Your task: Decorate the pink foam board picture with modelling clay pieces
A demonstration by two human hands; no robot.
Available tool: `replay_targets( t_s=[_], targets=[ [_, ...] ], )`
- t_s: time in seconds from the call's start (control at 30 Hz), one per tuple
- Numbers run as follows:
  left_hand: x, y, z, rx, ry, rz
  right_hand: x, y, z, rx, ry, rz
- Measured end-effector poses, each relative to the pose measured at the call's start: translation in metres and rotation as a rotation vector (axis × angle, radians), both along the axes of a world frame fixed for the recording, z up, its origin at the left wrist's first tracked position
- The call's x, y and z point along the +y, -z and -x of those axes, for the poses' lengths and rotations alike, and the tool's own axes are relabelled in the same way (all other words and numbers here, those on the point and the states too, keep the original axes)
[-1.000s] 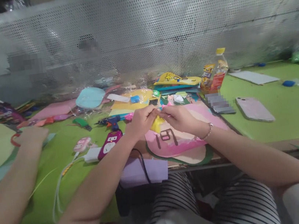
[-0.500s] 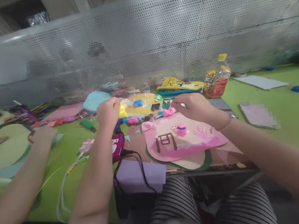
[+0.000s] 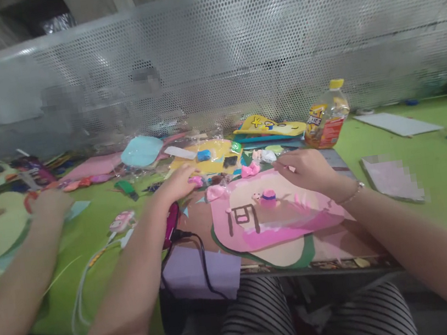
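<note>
Fingers of the left hand [image 3: 178, 184], at the centre left of the frame, are loosely spread and stretched forward, with no hold that shows; their tips are at or just beside a bright pink lump [image 3: 195, 181]. Right of centre, the right hand [image 3: 307, 171] has its fingers curled close to the thumb above the upper edge of the pink cutout [image 3: 287, 234], near a white lump [image 3: 268, 155]; whether they pinch something small, I cannot tell. That cutout lies at the lower centre and looks partly decorated: brown strips [image 3: 255, 218], a pink-and-blue piece [image 3: 269, 195] and pink strokes [image 3: 301, 201] are already on it, while a bow-shaped pink lump [image 3: 250, 170] and a blue lump [image 3: 204, 155] sit beyond it, apparently unused. As for writing, the strips form a squarish figure, more drawing than legible word. On the bottle [image 3: 327, 119], upper right, a yellow and red label carries big letters, too blurred to read with confidence; no brand is legible.
</note>
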State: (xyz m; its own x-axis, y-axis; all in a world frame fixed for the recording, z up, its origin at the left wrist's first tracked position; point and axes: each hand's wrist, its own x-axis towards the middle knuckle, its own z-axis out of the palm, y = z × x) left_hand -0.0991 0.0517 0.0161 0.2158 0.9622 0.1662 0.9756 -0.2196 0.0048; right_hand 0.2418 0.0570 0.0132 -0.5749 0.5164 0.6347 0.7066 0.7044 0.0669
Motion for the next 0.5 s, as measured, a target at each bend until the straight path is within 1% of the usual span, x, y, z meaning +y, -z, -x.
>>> replay_targets(
  t_s=[0.07, 0.13, 0.23, 0.33, 0.43, 0.5],
  targets=[
    [0.000, 0.005, -0.001, 0.027, 0.067, 0.105, 0.001, -0.001, -0.001, 0.019, 0.013, 0.034],
    [0.000, 0.008, -0.001, 0.037, 0.061, 0.145, 0.001, -0.001, -0.001, 0.022, 0.030, 0.045],
    [-0.001, 0.008, -0.003, 0.052, 0.019, 0.148, -0.001, 0.001, 0.001, 0.000, 0.027, 0.046],
    [-0.005, 0.005, -0.009, 0.060, -0.017, 0.130, -0.006, 0.001, 0.006, -0.023, 0.006, 0.057],
    [-0.009, 0.002, -0.012, 0.053, -0.021, 0.132, -0.012, 0.001, 0.011, -0.048, -0.005, 0.050],
    [-0.010, 0.001, -0.011, 0.033, -0.010, 0.141, -0.015, 0.001, 0.012, -0.060, -0.012, 0.039]
  ],
)
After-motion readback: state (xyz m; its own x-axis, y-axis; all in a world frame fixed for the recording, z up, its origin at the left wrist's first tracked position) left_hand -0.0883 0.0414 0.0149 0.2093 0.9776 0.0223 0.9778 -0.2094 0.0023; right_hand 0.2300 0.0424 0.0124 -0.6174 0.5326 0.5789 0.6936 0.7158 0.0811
